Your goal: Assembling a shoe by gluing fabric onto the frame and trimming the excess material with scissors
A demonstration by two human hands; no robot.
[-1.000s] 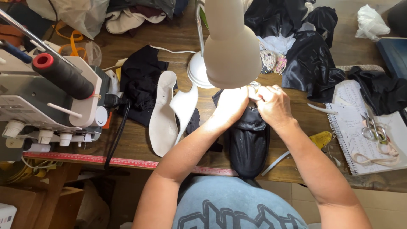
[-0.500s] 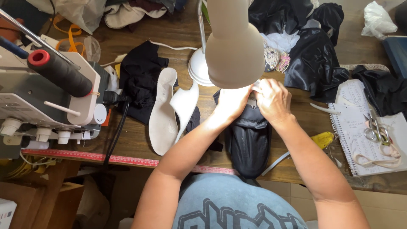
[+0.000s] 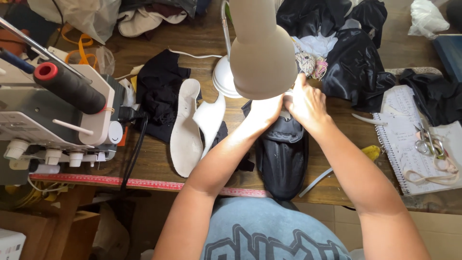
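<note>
Head cam — hands (image 3: 288, 103) on black shoe (image 3: 282, 154) top

Both bare forearms rise from the near edge of the scene and converge toward the centre. The left forearm runs from lower left up and to the right; the right forearm runs from lower right up and to the left. The left hand (image 3: 263, 111) and the right hand (image 3: 308, 103) meet side by side, touching, backs turned up toward the camera. The wrists are roughly straight. The fingers (image 3: 297, 85) of the right hand point toward the far side, curled downward; those of the left hand are largely hidden from view.
</note>
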